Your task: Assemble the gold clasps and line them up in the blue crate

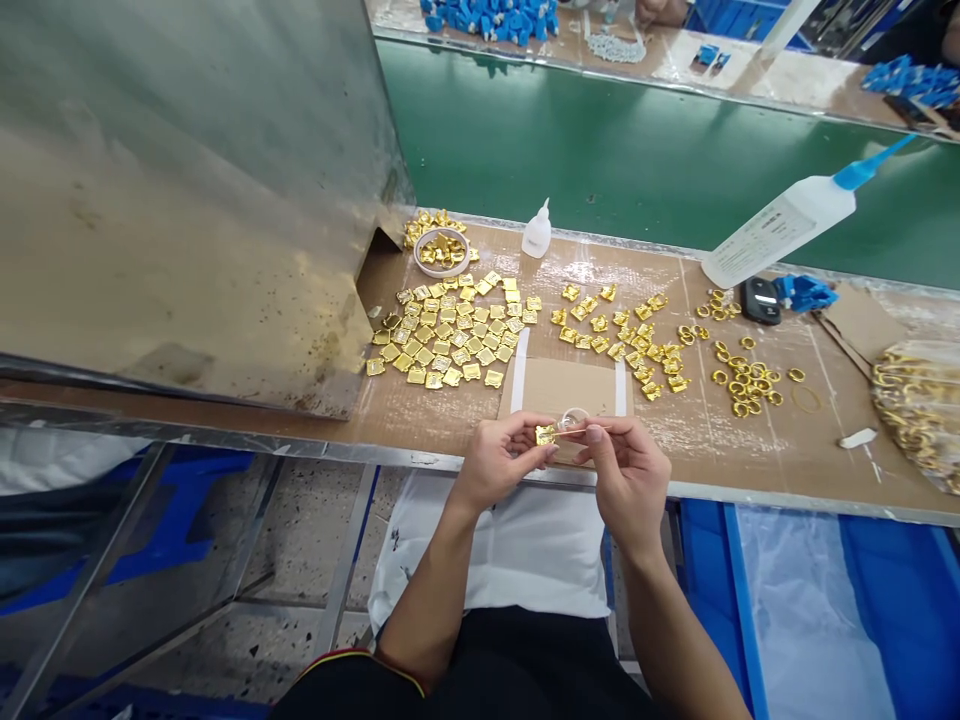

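My left hand (499, 455) pinches a small gold metal piece (545, 435) between thumb and fingers, over the front edge of the bench. From the right, my right hand (628, 470) grips a thin reddish-brown stick (574, 432) whose tip touches or nearly touches the gold piece. Just behind the fingers sits a small clear round dish (574, 417), partly hidden by my right hand. A cardboard sheet (566, 385) with white taped sides lies beneath. Flat gold pieces (459, 335) are spread in rows to the left, and more gold pieces (645, 345) lie to the right.
Gold rings (750, 385) and a bag of gold parts (919, 410) lie at right. A small dropper bottle (537, 232), a larger blue-tipped bottle (780, 230) and a black device (760, 300) stand behind. A metal housing (187, 200) blocks the left. The green belt (600, 140) runs beyond.
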Available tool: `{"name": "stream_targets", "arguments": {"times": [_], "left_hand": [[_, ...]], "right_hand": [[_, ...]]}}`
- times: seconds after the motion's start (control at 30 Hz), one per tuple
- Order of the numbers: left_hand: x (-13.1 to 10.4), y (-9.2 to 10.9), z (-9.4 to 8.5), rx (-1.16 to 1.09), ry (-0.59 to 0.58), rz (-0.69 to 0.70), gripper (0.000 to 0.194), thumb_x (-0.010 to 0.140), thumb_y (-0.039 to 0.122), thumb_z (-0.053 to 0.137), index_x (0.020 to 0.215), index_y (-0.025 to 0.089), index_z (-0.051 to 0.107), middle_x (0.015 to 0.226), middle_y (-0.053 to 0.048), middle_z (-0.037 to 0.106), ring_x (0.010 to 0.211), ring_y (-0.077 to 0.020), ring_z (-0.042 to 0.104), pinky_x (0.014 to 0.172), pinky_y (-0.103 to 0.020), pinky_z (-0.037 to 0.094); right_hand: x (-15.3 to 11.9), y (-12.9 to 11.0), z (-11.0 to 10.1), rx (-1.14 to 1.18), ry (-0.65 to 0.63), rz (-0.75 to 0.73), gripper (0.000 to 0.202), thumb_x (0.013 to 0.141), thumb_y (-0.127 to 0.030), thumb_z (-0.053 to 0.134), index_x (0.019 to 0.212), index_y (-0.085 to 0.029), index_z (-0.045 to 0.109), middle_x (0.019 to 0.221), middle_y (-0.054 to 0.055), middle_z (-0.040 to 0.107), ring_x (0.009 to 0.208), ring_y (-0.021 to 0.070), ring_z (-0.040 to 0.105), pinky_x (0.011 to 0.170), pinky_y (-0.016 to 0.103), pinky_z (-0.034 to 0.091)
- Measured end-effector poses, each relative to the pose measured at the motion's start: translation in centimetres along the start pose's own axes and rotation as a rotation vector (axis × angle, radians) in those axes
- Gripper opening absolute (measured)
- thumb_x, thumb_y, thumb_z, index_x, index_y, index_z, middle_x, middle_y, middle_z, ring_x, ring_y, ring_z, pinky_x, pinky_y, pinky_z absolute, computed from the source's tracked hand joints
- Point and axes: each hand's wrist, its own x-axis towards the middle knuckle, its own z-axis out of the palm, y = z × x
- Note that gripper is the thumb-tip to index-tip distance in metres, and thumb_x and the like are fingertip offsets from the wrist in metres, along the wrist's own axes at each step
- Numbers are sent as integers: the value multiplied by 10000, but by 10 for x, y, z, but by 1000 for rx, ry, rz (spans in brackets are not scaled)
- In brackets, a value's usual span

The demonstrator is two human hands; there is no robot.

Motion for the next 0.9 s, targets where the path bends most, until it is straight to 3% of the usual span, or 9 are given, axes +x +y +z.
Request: {"name": "stream_targets", "arguments": {"times": [0.4, 0.6, 0.9], "left_hand": [[0, -1, 0, -20, -17, -5, 365, 811, 394, 775, 1059, 130, 727, 721, -27, 721, 647, -163, 731, 614, -243, 618], [0, -1, -1, -23, -16, 3, 344, 813, 369, 774, 1054, 127, 731, 703, -19, 700, 643, -164, 729, 615, -242, 613], [0, -2, -1, -8, -12, 10, 326, 818, 357, 761, 1050, 129, 734, 675, 1, 654, 624, -154, 710, 619, -252, 619]], "right_hand": [[-4, 10, 3, -40, -7, -10, 189, 951, -398, 660, 916, -215, 693, 786, 45, 786, 683, 204, 770, 523, 288, 638], [-5, 15, 2, -104, -32, -64, 130, 962, -334, 648, 939, -217, 700, 835, 52, 799, 727, 209, 781, 604, 306, 657], [-5, 15, 0, -123, -51, -69, 149, 965, -349, 641, 945, -219, 710, 845, 51, 799, 732, 211, 777, 600, 310, 653]]}}
